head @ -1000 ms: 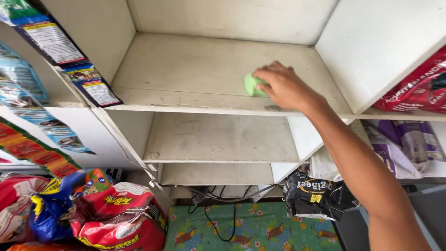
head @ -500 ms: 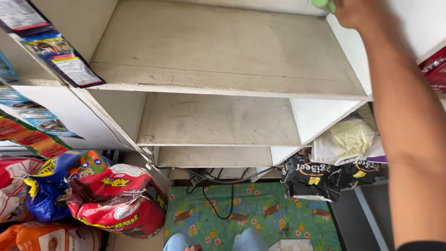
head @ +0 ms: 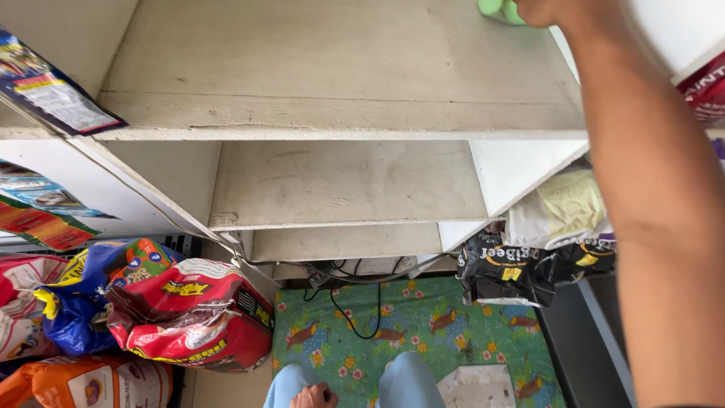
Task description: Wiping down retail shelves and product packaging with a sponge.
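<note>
Since a second ago, the right hand point(head: 555, 9) has slid from the front middle of the top shelf point(head: 340, 68) to its far right corner, at the upper edge of the frame, and the green cloth point(head: 498, 9) has gone with it. Only the lower part of that hand shows; it lies on the cloth, pressing it to the shelf board, but the fingers run out of the frame, so how tightly they close around it cannot be told. The forearm stretches down the right side of the frame.

At the bottom centre, the left hand point(head: 313, 395) rests curled in a loose fist between the person's knees in light blue trousers point(head: 408, 381), holding nothing that can be seen.

Below the top shelf sit two more bare shelves, the middle shelf point(head: 347, 185) pale and scuffed. Black cables point(head: 355, 302) trail from under the lowest board onto a green floor mat point(head: 423, 325) with flowers and birds. A red sack point(head: 192, 317) lies at the lower left with a blue sack point(head: 68, 302) and an orange sack point(head: 83, 381) beside it. To the right of the shelf unit, a black bag point(head: 521, 268) sits under a pale bag point(head: 563, 208). Printed packets point(head: 53, 94) hang at the upper left.
</note>
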